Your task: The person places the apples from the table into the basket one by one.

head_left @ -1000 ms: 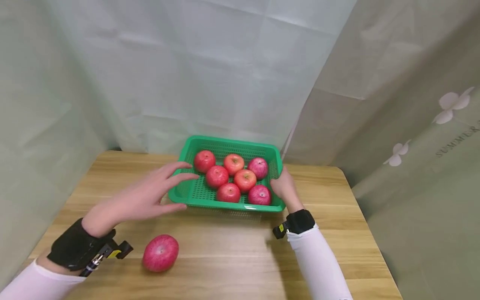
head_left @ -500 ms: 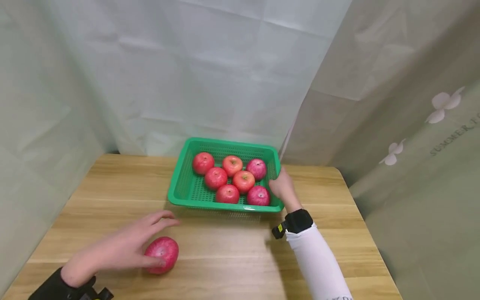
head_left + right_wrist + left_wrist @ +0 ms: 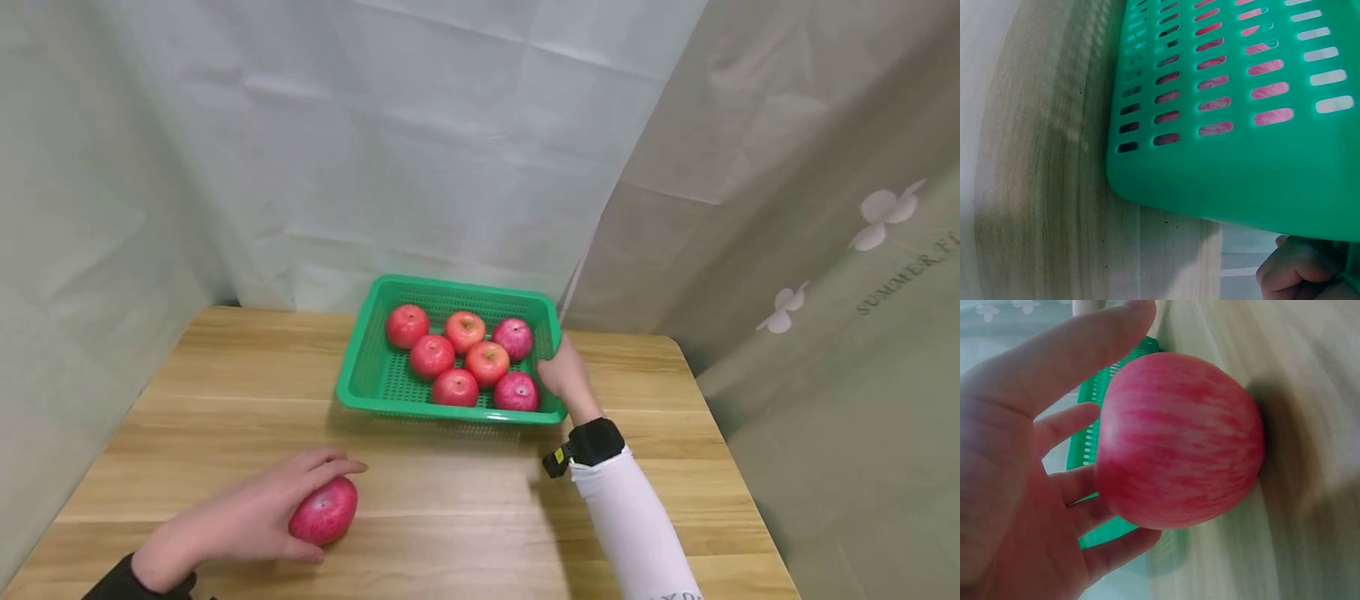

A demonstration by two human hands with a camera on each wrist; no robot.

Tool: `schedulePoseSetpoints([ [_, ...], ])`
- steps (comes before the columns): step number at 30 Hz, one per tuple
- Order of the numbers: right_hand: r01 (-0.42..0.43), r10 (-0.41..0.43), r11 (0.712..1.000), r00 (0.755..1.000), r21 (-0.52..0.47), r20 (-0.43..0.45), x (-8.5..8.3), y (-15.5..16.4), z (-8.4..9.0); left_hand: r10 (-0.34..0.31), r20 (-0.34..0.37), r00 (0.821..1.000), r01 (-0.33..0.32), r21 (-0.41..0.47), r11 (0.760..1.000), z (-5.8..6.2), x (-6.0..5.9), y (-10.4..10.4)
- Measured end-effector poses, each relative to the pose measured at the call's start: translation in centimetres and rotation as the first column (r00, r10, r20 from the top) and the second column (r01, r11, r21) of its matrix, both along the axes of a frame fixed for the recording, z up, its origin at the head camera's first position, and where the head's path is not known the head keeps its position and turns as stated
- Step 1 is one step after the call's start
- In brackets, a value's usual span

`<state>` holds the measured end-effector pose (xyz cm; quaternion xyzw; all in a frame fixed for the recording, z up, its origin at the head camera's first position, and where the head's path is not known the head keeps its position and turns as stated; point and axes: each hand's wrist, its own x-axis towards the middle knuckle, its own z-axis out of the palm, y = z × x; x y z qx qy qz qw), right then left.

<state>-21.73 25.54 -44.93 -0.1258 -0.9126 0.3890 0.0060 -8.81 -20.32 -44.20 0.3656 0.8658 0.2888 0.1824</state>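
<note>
A reddish-pink apple (image 3: 324, 511) sits on the wooden table at the front left. My left hand (image 3: 255, 510) reaches around it from the left, thumb on the near side and fingers over the far side. In the left wrist view the thumb (image 3: 1097, 344) stands a little off the apple (image 3: 1182, 440), while the other fingers spread behind it. Farther back is a green slotted basket (image 3: 360, 358) with several red apples (image 3: 432, 357) inside. My right hand (image 3: 568, 377) grips its right rim; curled fingers (image 3: 1297, 265) show there in the right wrist view.
The wooden table (image 3: 450, 533) reaches back to a pale cloth curtain (image 3: 420, 167). Another curtain with printed flowers (image 3: 787, 308) hangs along the right side. The basket stands near the table's back edge.
My left hand has come from beside the basket's left end back toward the front and down around the lone apple. My right hand stays on the basket rim.
</note>
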Motion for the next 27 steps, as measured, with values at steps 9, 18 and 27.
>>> schedulePoseSetpoints([
  [9,0.000,0.000,1.000,1.000,-0.016,0.000,0.0,-0.1,-0.1,-0.004,-0.012,1.000,0.004,0.009,1.000,-1.3,0.6,0.3],
  [18,-0.010,0.010,1.000,1.000,-0.015,-0.001,-0.1,0.0,-0.2,0.000,-0.061,0.998,-0.001,-0.018,1.000,-2.2,0.7,0.4],
  [27,-0.012,0.012,1.000,1.000,-0.014,-0.005,0.0,0.0,0.1,0.020,-0.104,0.994,-0.024,-0.033,0.999,-2.3,0.8,0.5],
])
